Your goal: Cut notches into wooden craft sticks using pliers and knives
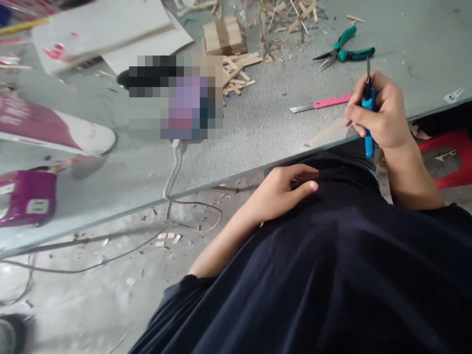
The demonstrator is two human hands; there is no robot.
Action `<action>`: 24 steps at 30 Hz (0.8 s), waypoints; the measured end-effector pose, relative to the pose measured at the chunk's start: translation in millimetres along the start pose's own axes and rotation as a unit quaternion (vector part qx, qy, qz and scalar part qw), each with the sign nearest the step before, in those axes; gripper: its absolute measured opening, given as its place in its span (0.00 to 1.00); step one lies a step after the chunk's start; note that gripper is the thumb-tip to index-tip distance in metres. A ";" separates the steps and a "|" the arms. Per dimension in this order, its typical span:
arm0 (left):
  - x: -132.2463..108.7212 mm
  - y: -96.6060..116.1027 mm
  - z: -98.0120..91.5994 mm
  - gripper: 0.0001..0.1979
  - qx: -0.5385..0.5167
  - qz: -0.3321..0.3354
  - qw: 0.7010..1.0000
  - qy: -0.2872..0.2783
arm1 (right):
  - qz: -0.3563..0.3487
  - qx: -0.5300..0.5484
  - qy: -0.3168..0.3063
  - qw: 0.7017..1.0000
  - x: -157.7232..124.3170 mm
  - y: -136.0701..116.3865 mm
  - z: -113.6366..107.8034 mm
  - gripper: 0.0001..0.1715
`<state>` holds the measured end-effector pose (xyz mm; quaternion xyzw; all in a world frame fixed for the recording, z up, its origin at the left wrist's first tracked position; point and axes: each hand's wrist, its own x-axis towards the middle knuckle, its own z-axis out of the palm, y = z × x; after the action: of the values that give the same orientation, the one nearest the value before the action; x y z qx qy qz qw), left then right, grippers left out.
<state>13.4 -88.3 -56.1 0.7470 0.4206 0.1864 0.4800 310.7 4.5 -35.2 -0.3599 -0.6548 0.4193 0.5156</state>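
Observation:
My right hand (383, 110) is closed around a blue-handled knife (369, 105) above the table's front edge. The knife is upright in the view, its narrow metal blade at the top beyond a black section. Just left of those fingers, a pink-handled craft knife (332, 102) lies on the table with its blade pointing left. Long-nose pliers (342, 51) with green and black handles lie behind, jaws apart. My left hand (289, 189) rests against the dark shirt at my lap, fingers stretched out and loosely curved, with nothing visible in it.
Wooden sticks (239, 73) lie loose beside a banded stick bundle (223, 37). A pixelated patch hides part of the table (258, 132). A white-and-maroon tube (47, 125), a purple box (27, 196) and white sheets (110, 29) are left. A cable (171, 177) hangs over the edge.

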 end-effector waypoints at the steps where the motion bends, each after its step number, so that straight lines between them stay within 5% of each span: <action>1: -8.4 7.4 -0.2 0.31 -0.099 0.020 0.994 0.031 | -0.001 -0.011 0.008 1.000 -8.5 -12.5 6.3 0.28; 4: -23.0 27.1 5.7 0.34 -0.268 0.056 0.955 0.112 | -0.027 -0.074 -0.015 0.997 -30.2 -47.4 21.9 0.22; 8: -17.4 35.9 15.2 0.28 -0.249 0.047 0.962 0.106 | -0.025 -0.168 -0.027 0.985 -43.1 -66.6 28.7 0.18; 12: -7.8 31.4 21.7 0.30 -0.238 0.032 0.967 0.080 | 0.006 -0.178 -0.004 0.984 -48.9 -58.2 35.7 0.21; 18: -4.5 24.8 34.0 0.31 -0.304 0.014 0.942 0.142 | 0.060 -0.013 0.100 0.993 -67.4 -34.0 66.6 0.30; 24: -3.5 24.5 37.8 0.31 -0.326 0.038 0.927 0.180 | 0.057 0.142 0.027 0.988 -87.4 -33.2 77.3 0.25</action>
<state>48.2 -116.9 -52.0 0.5182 0.3874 0.4627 0.6060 252.2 -101.1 -46.2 -0.3313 -0.5527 0.5271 0.5540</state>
